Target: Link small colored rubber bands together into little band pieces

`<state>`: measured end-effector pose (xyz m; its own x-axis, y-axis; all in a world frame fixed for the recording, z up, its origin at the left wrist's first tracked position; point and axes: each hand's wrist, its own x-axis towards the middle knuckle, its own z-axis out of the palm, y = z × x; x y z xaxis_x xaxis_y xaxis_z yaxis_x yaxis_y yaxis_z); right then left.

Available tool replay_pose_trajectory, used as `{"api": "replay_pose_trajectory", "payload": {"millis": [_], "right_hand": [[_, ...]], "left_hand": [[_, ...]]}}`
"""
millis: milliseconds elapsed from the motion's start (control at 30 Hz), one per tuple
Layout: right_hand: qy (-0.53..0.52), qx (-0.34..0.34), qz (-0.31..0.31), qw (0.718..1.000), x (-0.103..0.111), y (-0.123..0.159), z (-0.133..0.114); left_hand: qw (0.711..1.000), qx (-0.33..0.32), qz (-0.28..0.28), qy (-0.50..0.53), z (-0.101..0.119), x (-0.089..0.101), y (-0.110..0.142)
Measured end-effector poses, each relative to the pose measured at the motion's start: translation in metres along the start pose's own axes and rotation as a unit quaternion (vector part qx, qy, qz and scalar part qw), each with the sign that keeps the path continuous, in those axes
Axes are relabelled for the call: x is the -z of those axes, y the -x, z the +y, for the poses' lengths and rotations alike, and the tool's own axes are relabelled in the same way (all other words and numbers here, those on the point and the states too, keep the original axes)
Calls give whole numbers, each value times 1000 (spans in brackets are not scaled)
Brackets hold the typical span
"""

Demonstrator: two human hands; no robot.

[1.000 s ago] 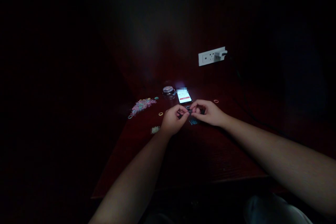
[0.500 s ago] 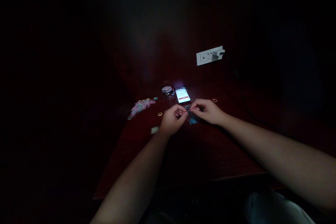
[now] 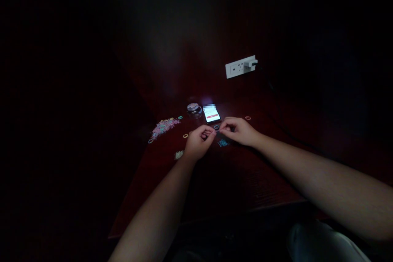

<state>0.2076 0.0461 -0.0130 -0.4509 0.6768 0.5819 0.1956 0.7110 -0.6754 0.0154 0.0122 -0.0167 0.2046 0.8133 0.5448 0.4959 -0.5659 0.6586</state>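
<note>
My left hand (image 3: 201,142) and my right hand (image 3: 237,129) meet over the table just in front of the phone. Both are closed in a pinch, fingertips almost touching. Between them runs a thin, pale elastic hair tie (image 3: 217,130), mostly covered by the fingers. A dark greyish hair tie (image 3: 216,127) lies right behind the fingertips. Below my right hand is a small bunch of blue hair ties (image 3: 223,143). Cream hair ties (image 3: 178,155) form another bunch left of my left wrist, and a single yellow one (image 3: 185,136) lies beside my left hand.
A lit phone (image 3: 211,114) and a clear lidded jar (image 3: 194,110) stand at the back of the dark red table (image 3: 239,180). To the left spreads a mixed pile of hair ties (image 3: 164,128). A pink one (image 3: 248,118) lies right. A socket (image 3: 241,67) with a plug is on the wall.
The whole view has shifted slightly, so everything sits a little further left and lower. Both hands keep their pinch, with the fingertips slightly closer together.
</note>
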Motion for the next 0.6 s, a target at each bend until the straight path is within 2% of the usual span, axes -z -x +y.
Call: {"api": "replay_pose_trajectory", "payload": {"millis": [167,433,600], "right_hand": [[8,10,-7,1000,-1,-1,1],[9,4,-12,1000,-3,-2,-1],[-13,-5,-14,1000,-5,-1,-2]], "left_hand": [[1000,8,1,8,-2,1,1],[997,27,6,-67,3,8,6],[990,4,6,-139,17,28,19]]}}
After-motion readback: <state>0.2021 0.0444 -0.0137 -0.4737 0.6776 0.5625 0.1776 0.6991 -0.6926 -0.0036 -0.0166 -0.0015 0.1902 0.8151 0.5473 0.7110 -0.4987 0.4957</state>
